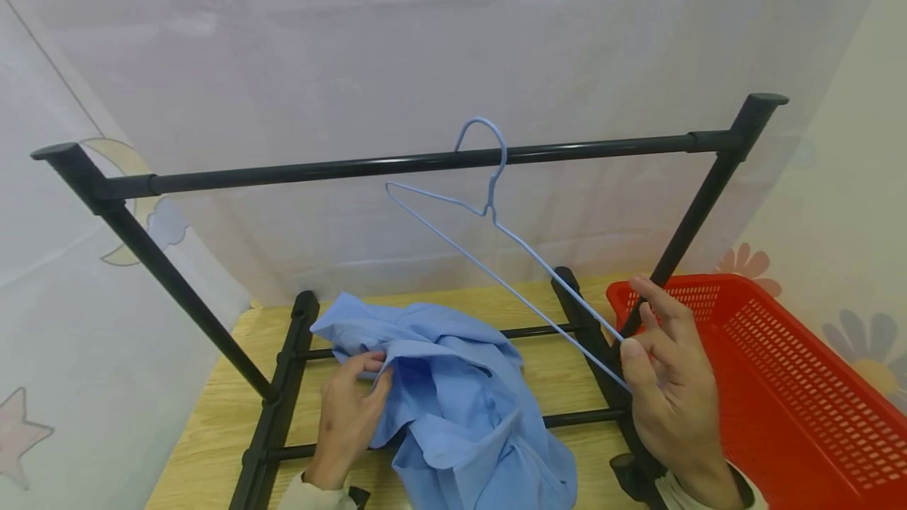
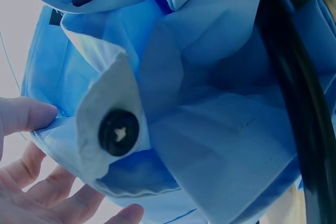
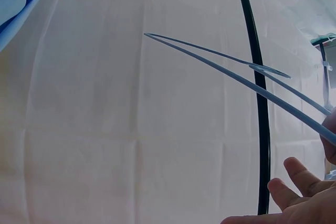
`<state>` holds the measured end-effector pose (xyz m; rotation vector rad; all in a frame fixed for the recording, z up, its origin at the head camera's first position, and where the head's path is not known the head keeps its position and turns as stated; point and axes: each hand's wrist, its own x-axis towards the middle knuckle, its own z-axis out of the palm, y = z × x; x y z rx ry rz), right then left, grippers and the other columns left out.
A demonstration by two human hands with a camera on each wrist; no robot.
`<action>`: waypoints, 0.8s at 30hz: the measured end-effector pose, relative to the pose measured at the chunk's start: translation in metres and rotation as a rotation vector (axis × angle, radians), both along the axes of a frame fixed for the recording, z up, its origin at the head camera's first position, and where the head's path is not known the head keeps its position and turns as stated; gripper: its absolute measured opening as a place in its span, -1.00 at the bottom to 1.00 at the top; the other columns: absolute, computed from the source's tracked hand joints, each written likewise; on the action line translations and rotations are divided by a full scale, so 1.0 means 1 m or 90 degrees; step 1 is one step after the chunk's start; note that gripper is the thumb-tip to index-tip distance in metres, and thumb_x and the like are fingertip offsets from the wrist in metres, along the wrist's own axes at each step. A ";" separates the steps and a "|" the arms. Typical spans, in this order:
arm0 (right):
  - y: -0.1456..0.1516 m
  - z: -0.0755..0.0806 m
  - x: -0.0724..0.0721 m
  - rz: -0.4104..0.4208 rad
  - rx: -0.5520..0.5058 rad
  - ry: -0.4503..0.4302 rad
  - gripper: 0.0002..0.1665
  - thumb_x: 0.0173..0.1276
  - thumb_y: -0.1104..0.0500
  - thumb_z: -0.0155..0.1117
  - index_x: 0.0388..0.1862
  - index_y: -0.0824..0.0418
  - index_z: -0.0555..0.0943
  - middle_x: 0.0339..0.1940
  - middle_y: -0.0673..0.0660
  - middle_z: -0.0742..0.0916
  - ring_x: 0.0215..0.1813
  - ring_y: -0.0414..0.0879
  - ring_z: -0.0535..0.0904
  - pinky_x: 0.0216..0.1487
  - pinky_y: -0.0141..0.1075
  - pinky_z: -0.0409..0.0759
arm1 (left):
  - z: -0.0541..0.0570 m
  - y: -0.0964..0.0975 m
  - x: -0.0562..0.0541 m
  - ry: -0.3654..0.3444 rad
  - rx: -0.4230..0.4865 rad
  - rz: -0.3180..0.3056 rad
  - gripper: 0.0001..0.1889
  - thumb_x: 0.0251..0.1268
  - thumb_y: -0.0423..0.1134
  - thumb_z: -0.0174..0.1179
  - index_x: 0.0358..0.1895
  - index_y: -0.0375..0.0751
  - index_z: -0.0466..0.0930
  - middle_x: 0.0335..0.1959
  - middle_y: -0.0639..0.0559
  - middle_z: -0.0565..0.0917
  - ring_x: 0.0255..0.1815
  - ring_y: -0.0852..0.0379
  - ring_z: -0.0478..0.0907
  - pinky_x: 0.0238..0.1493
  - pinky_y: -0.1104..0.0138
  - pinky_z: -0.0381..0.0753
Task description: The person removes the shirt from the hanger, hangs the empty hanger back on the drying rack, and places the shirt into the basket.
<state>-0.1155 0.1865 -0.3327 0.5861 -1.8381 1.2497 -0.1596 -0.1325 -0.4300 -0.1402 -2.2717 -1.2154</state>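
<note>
"Two hands, then. What is the left hand (image 1: 350, 415) doing?"

"Its fingers pinch the edge of a blue shirt (image 1: 460, 415), thumb on one face and the other fingers under the cloth. Most of the shirt lies crumpled to the right of those fingers, over the low bars of a black rack (image 1: 319, 171). From the left wrist, a dark button (image 2: 119, 132) shows just beside the thumb."

"And the right hand (image 1: 676, 392)?"

"It pinches one lower corner of a light blue wire hanger (image 1: 496, 277) at the thumb, with the other fingers spread and the index finger pointing up. From there the hanger slants up and left, its far corner well away from the fingers, above the shirt."

"Is its hook over the rail?"

"The hook crosses the top rail, up and left of the right fingers, but I can't tell whether it bears on it."

"Anything else close by?"

"A red basket (image 1: 786, 392) with slotted walls stands just right of and behind the right fingers. Below both hands, the rack's feet rest on a wood-grained worktop (image 1: 205, 415)."
</note>
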 end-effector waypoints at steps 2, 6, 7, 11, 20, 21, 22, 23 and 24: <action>0.000 0.000 -0.001 0.001 0.001 0.000 -0.69 0.24 0.59 0.03 -0.59 0.29 0.47 0.39 0.23 0.48 0.45 0.09 0.28 0.49 -0.09 0.16 | 0.000 0.000 0.000 0.002 -0.002 0.000 -0.89 0.10 -0.49 0.41 -0.40 -0.26 0.67 -0.17 -0.07 0.77 -0.04 -0.11 0.69 -0.01 -0.02 0.62; -0.001 -0.001 -0.002 0.008 0.006 0.000 -0.69 0.23 0.59 0.04 -0.59 0.28 0.48 0.39 0.23 0.48 0.45 0.09 0.28 0.48 -0.07 0.16 | 0.000 0.002 0.001 0.005 0.000 -0.004 -0.89 0.10 -0.48 0.41 -0.40 -0.26 0.67 -0.17 -0.06 0.77 -0.04 -0.10 0.70 -0.03 -0.01 0.63; -0.001 -0.001 -0.003 0.009 0.008 0.000 -0.69 0.23 0.59 0.04 -0.59 0.28 0.48 0.38 0.24 0.48 0.45 0.09 0.28 0.48 -0.08 0.16 | 0.000 0.002 0.001 0.004 0.001 -0.005 -0.90 0.10 -0.49 0.40 -0.40 -0.26 0.67 -0.17 -0.06 0.77 -0.03 -0.10 0.70 -0.03 -0.01 0.64; -0.002 -0.002 -0.004 0.016 0.016 -0.002 -0.68 0.22 0.60 0.04 -0.58 0.27 0.48 0.38 0.26 0.48 0.45 0.08 0.29 0.48 -0.09 0.16 | -0.001 0.002 0.001 -0.001 0.006 -0.008 -0.91 0.11 -0.48 0.39 -0.39 -0.27 0.67 -0.16 -0.07 0.77 -0.03 -0.10 0.70 -0.02 -0.01 0.63; -0.006 -0.003 -0.005 0.020 0.034 -0.006 -0.64 0.23 0.61 0.04 -0.60 0.22 0.46 0.36 0.26 0.48 0.42 0.05 0.31 0.44 -0.33 0.22 | -0.004 0.005 0.001 0.033 -0.002 -0.007 -0.87 0.05 -0.52 0.41 -0.41 -0.26 0.67 -0.20 -0.08 0.77 -0.09 -0.10 0.72 -0.09 -0.01 0.65; -0.006 -0.003 -0.006 0.020 0.037 -0.004 -0.64 0.22 0.61 0.05 -0.60 0.22 0.46 0.36 0.26 0.48 0.42 0.05 0.31 0.43 -0.35 0.23 | -0.004 0.005 0.002 0.033 -0.002 -0.006 -0.87 0.04 -0.52 0.42 -0.41 -0.26 0.67 -0.21 -0.08 0.77 -0.09 -0.09 0.72 -0.09 -0.01 0.65; -0.006 -0.003 -0.006 0.020 0.038 -0.003 -0.63 0.21 0.61 0.05 -0.60 0.21 0.46 0.36 0.26 0.48 0.42 0.04 0.32 0.42 -0.37 0.23 | -0.004 0.005 0.002 0.031 -0.001 -0.006 -0.86 0.04 -0.52 0.42 -0.41 -0.25 0.68 -0.21 -0.07 0.77 -0.09 -0.08 0.72 -0.09 0.00 0.65; -0.007 -0.003 -0.006 0.020 0.040 0.001 -0.63 0.21 0.61 0.06 -0.61 0.21 0.46 0.36 0.28 0.48 0.42 0.05 0.32 0.41 -0.38 0.24 | -0.005 0.005 0.002 0.028 -0.001 -0.005 -0.86 0.04 -0.52 0.43 -0.41 -0.25 0.68 -0.20 -0.08 0.77 -0.09 -0.07 0.72 -0.08 0.00 0.65; -0.007 -0.003 -0.006 0.021 0.042 -0.001 -0.63 0.21 0.61 0.06 -0.61 0.20 0.46 0.37 0.28 0.48 0.43 0.05 0.32 0.42 -0.38 0.24 | -0.005 0.005 0.002 0.023 0.000 -0.004 -0.86 0.04 -0.52 0.43 -0.40 -0.25 0.68 -0.20 -0.07 0.78 -0.09 -0.06 0.72 -0.09 0.00 0.65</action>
